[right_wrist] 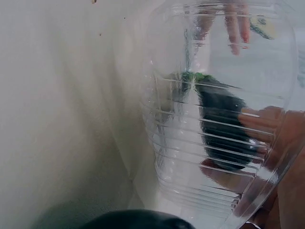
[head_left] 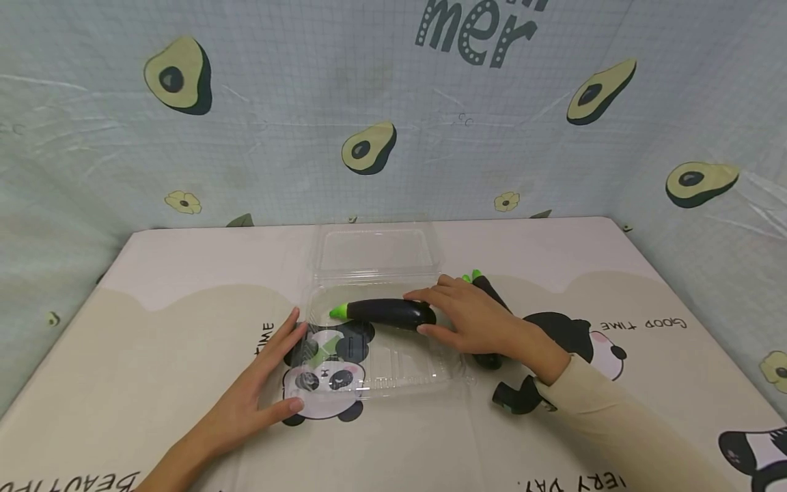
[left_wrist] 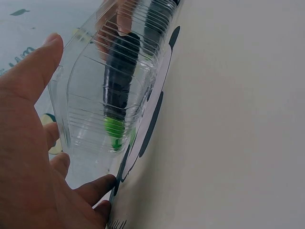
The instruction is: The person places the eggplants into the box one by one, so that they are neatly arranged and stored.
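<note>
A toy eggplant (head_left: 390,312), black with a bright green tip, lies over the base of an open clear plastic clamshell box (head_left: 406,369), tip toward the left. My right hand (head_left: 476,321) grips its rounded end between thumb and fingers, reaching in over the box's right side. Through the clear wall in the left wrist view, the eggplant (left_wrist: 121,76) shows inside the box. My left hand (head_left: 258,389) is at the box's left edge, fingers spread and thumb apart, holding nothing.
Right of the box, partly under my right hand, lie more black eggplants (head_left: 490,292) with two green tips showing. The box's lid (head_left: 378,249) is laid back toward the far edge. The tablecloth (head_left: 178,355) bears panda prints; an avocado-print curtain (head_left: 277,137) hangs behind.
</note>
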A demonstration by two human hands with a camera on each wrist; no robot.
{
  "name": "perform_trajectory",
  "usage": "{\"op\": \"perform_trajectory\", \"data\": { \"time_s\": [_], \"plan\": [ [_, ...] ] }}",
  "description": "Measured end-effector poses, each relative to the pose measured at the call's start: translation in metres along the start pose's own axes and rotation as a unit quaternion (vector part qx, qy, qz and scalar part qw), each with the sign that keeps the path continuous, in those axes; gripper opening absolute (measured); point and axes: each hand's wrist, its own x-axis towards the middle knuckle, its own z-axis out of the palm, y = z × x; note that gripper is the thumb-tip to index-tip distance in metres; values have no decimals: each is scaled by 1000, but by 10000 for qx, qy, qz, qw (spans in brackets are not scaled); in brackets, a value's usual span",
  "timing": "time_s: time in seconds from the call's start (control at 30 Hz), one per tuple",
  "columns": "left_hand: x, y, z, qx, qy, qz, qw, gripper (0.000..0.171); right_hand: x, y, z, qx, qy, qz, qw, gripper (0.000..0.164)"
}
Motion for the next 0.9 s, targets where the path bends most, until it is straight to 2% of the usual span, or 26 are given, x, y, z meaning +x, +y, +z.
{"op": "perform_trajectory", "data": {
  "time_s": [0.23,0.57,0.9],
  "plan": [
    [0,0,1,-11,3,6,10000,87,0,-2,0,139,58,422,9990,44],
    [0,0,0,-58,-5,59,10000,88,0,-2,0,298,229,511,9980,45],
    [-1,-1,0,-54,10,67,10000,88,3,-3,-1,226,27,741,9970,46]
  ]
}}
